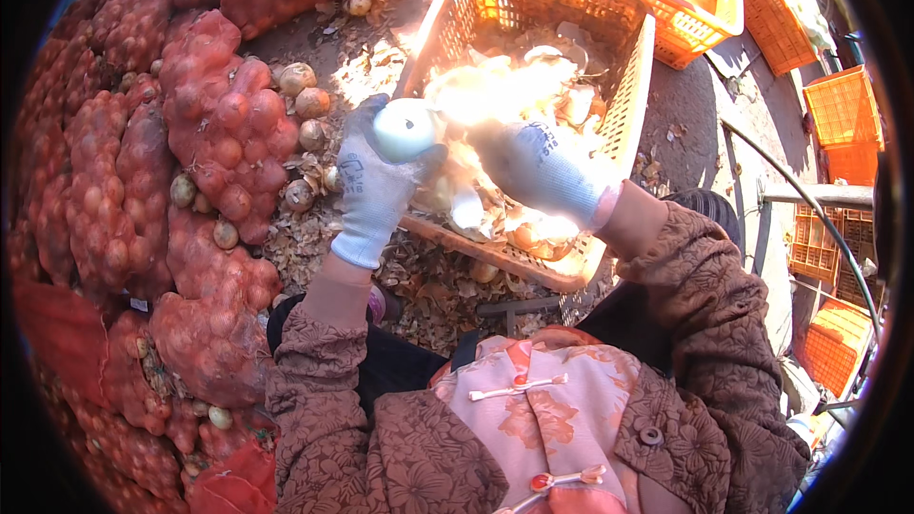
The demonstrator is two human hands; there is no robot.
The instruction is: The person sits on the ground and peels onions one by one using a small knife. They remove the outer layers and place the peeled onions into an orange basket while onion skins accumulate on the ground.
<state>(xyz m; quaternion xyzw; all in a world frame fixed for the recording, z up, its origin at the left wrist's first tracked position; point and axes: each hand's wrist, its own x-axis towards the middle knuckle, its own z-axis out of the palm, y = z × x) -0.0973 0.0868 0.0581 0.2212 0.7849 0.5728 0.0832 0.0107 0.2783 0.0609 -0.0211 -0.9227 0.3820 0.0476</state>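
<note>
A peeled, pale onion [404, 131] with a small dark spot sits in my gloved left hand [375, 182], the thumb and fingers wrapped around it. My gloved right hand [539, 168] is just to the right, over the crate, its fingers curled and pointing towards the onion. Bright glare covers those fingertips, so whether they hold anything is hidden. Beneath both hands stands an orange plastic crate [493, 261] with slatted walls. Onion skins [575, 103] and pale pieces lie inside it, partly washed out by sunlight.
Red mesh sacks of onions [214, 121] are piled along the left. Loose unpeeled onions [312, 102] and dry skins [428, 285] cover the ground beside the crate. Another orange crate [685, 36] holds onions behind. More orange crates [846, 111] and a metal bar [817, 194] stand at right.
</note>
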